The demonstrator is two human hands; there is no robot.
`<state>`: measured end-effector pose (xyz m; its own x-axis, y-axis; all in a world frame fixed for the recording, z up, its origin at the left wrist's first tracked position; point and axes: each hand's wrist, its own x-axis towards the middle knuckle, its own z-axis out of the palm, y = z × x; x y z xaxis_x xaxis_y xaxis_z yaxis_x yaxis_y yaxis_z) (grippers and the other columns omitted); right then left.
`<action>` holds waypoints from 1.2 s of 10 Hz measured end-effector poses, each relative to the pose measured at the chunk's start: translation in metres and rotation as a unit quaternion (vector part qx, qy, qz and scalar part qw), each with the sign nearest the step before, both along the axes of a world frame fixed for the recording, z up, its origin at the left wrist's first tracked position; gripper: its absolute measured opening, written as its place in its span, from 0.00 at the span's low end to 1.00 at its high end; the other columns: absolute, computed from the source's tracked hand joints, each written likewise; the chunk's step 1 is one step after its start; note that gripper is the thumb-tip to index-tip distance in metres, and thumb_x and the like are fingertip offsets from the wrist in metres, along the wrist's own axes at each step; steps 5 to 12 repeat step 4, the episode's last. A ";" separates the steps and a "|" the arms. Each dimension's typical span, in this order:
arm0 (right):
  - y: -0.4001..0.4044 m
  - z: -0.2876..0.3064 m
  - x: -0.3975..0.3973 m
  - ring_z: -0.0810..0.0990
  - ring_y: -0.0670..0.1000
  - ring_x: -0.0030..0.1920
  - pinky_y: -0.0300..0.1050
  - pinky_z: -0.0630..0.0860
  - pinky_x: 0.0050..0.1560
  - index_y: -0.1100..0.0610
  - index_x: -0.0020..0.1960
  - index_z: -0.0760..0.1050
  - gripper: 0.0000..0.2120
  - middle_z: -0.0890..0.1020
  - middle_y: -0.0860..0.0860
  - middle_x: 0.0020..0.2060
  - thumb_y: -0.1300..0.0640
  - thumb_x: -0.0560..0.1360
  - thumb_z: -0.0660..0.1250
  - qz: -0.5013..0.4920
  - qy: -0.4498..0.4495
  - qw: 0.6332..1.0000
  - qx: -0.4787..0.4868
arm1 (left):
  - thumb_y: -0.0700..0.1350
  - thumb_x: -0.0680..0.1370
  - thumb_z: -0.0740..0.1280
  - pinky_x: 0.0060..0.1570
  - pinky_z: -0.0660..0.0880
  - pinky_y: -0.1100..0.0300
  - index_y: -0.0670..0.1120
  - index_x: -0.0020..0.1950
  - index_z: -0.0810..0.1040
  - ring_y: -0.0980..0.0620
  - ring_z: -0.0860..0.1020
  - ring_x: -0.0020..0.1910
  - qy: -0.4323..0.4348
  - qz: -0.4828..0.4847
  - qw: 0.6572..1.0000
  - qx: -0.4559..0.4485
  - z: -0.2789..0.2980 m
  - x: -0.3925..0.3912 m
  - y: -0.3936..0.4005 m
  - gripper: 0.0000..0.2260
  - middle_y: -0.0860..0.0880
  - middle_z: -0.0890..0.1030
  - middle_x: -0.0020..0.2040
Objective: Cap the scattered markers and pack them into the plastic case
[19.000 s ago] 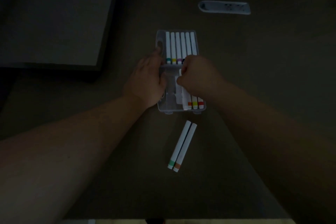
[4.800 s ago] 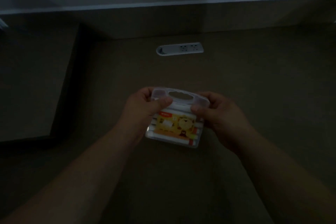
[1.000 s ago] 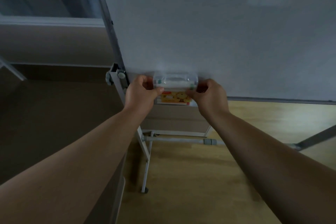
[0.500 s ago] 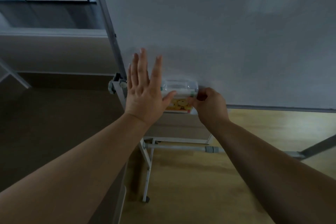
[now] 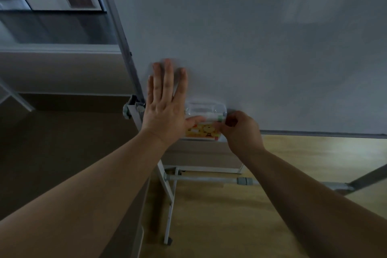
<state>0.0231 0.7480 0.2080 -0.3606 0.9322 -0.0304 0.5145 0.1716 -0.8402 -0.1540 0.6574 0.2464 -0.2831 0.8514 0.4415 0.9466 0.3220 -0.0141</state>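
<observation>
both hands are raised in front of a large whiteboard [image 5: 261, 44]. left hand [image 5: 165, 109] is spread flat, fingers straight and close together pointing up, with the fingertips near or against the board surface; whether they actually touch it is hard to tell. its thumb reaches sideways and lies across the front of the plastic case [image 5: 204, 121]. right hand [image 5: 240, 130] is curled at the case's right end, fingers pinching that edge. the two hands sit close together with the case between them.

the case is closed, clear plastic with a handle slot along its upper side and a yellow and orange label on its front. through the clear part a white marker [image 5: 211, 115] with a green end shows lying across. the case sits at the lower edge of the board, near its left corner, by the board's metal frame [image 5: 125, 48].

below, the board's stand [image 5: 170, 199] with a grey crossbar stands on a wooden floor [image 5: 240, 226]. a dark table surface [image 5: 62, 153] lies at left, under the left forearm.
</observation>
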 end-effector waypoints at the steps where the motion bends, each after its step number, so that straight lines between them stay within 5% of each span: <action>1: 0.001 0.000 0.000 0.80 0.44 0.45 0.41 0.77 0.43 0.51 0.58 0.79 0.14 0.83 0.44 0.46 0.49 0.74 0.72 -0.001 0.003 1.000 0.005 | 0.76 0.68 0.62 0.76 0.36 0.42 0.46 0.78 0.30 0.38 0.29 0.76 -0.006 -0.006 1.000 -0.005 0.001 -0.002 0.001 0.58 0.37 0.32 0.78; 3: 0.000 0.002 0.001 0.79 0.42 0.44 0.35 0.72 0.38 0.51 0.58 0.79 0.15 0.82 0.43 0.46 0.48 0.74 0.72 0.004 0.004 1.000 -0.005 | 0.76 0.68 0.62 0.75 0.35 0.41 0.46 0.78 0.29 0.37 0.30 0.76 -0.009 -0.012 1.000 -0.014 0.003 -0.002 0.002 0.59 0.38 0.29 0.77; 12: -0.001 0.007 0.008 0.79 0.43 0.44 0.37 0.72 0.37 0.53 0.56 0.79 0.17 0.81 0.44 0.44 0.45 0.72 0.73 -0.018 -0.012 1.000 0.006 | 0.76 0.68 0.62 0.75 0.35 0.42 0.46 0.78 0.29 0.36 0.31 0.76 -0.020 -0.005 1.000 -0.016 0.005 -0.001 0.002 0.59 0.39 0.26 0.75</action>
